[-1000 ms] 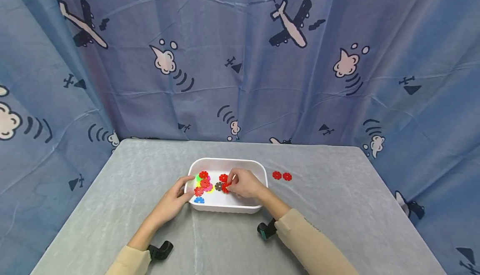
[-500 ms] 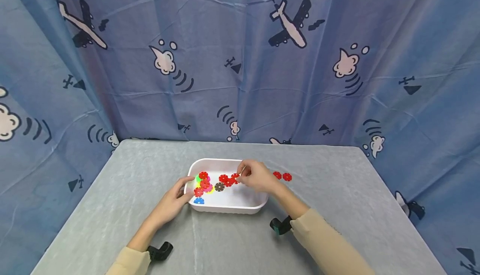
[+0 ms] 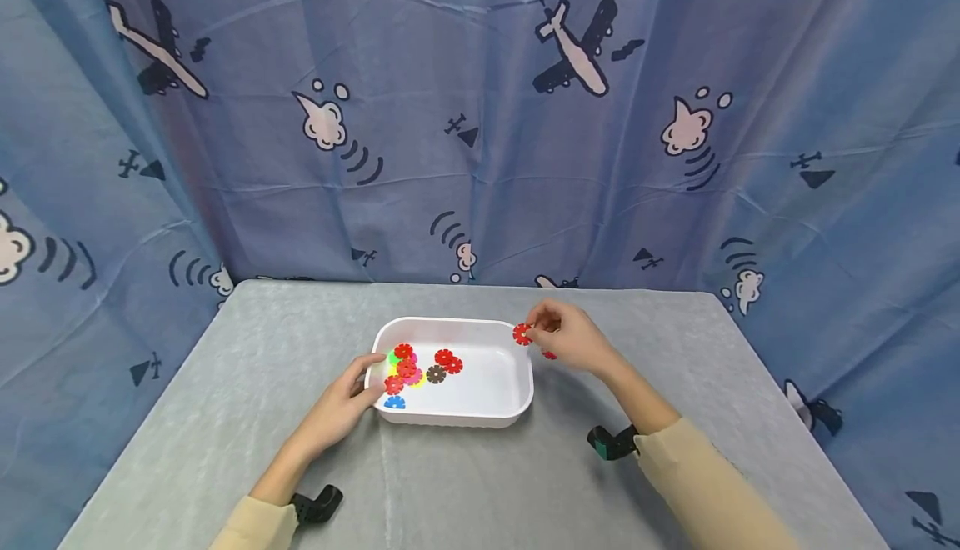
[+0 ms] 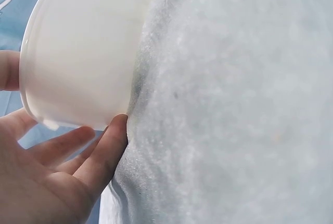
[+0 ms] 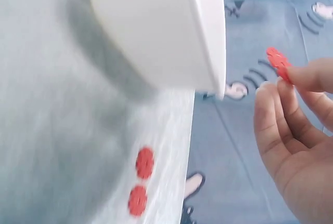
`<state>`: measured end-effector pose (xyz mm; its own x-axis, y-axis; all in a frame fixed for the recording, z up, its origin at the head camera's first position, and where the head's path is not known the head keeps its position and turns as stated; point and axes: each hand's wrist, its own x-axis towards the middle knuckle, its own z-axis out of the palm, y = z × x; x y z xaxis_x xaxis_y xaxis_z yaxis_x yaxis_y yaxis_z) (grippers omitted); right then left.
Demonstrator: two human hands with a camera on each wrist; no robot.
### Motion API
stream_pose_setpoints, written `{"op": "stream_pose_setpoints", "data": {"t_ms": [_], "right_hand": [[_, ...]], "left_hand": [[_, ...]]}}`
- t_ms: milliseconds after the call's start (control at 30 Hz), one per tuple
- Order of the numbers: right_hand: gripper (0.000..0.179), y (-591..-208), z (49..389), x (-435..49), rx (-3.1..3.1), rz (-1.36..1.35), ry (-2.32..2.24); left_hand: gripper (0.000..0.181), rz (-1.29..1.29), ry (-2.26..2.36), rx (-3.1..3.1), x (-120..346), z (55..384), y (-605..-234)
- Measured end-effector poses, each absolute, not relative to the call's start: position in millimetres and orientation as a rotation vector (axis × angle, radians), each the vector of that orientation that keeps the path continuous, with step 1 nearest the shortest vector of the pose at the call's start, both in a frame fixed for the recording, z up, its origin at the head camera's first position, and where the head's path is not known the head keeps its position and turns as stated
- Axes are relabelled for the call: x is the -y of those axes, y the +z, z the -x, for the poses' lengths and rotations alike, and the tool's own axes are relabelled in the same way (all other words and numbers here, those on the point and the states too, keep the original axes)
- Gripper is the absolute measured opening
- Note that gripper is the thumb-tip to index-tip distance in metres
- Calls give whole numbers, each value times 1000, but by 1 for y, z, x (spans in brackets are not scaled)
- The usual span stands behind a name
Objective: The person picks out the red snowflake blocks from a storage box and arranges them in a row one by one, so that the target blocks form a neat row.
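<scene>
My right hand (image 3: 573,340) pinches a red notched plastic disc (image 3: 522,334) between thumb and fingers, raised at the right end of a white plastic tray (image 3: 457,419). In the right wrist view the same red disc (image 5: 278,63) stands edge-up at the fingertips. My left hand (image 3: 347,392) grips the tray's left end, with fingers at the rim and along the outer wall in the left wrist view. Inside the tray, two red discs (image 3: 448,362) lie beside a dark brown disc (image 3: 436,374). Left of them is a mixed heap of discs (image 3: 406,369), red, green, yellow and pink.
Two red discs (image 5: 144,162) lie on the cloth right of the tray, mostly hidden by my hand in the head view. A blue disc (image 3: 394,402) sits in the tray's near left corner. A grey cloth (image 3: 450,483) covers the table, and a patterned blue curtain (image 3: 405,142) hangs behind.
My right hand has picked a red disc from the middle of the tray and carried it right, over the right rim. The left hand stays at the tray's left end.
</scene>
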<state>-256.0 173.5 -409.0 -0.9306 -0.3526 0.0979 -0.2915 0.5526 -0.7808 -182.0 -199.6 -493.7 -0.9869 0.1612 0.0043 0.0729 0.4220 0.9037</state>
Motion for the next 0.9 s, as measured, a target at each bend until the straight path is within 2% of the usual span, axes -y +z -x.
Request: {"op": "stream_pose_setpoints", "data": {"t_ms": [467, 900], "right_hand": [[12, -427, 268, -243, -2752, 335, -1446], [16, -468, 280, -281, -2762, 178, -1332]], "left_hand": [[46, -198, 1623, -2587, 200, 183, -494], [46, -226, 1627, -2586, 201, 183, -496]]}}
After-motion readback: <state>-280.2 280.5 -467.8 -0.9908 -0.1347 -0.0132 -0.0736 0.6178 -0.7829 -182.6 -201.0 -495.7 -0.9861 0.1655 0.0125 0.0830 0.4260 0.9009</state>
